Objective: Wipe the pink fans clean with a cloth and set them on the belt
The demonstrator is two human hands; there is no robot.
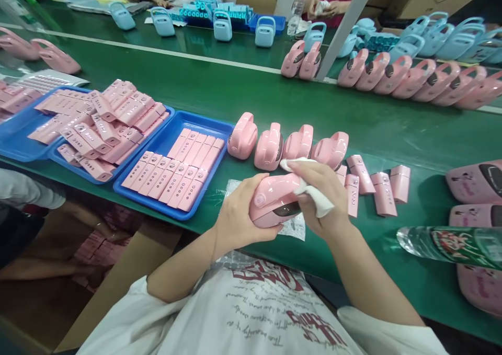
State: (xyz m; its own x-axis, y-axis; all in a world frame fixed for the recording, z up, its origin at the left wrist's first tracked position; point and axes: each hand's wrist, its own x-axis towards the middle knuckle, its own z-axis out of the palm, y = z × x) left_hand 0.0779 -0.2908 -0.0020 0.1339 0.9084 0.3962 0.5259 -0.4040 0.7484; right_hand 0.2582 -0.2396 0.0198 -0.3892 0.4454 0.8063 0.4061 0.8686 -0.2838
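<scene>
Your left hand [235, 214] has its fingers closed around the pink gadget [272, 201]. Its long axis runs rightward to your right hand [323, 201], whose fingers pinch a white cloth [314, 192] against it.

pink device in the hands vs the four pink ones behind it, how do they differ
The held pink device is gripped in the left hand above the green belt; the row of four stands on it, untouched. The held one lies sideways, dark window showing; the row stands upright. The right hand presses a white cloth on the held one; the row has none. Same pink colour and shape.
</scene>
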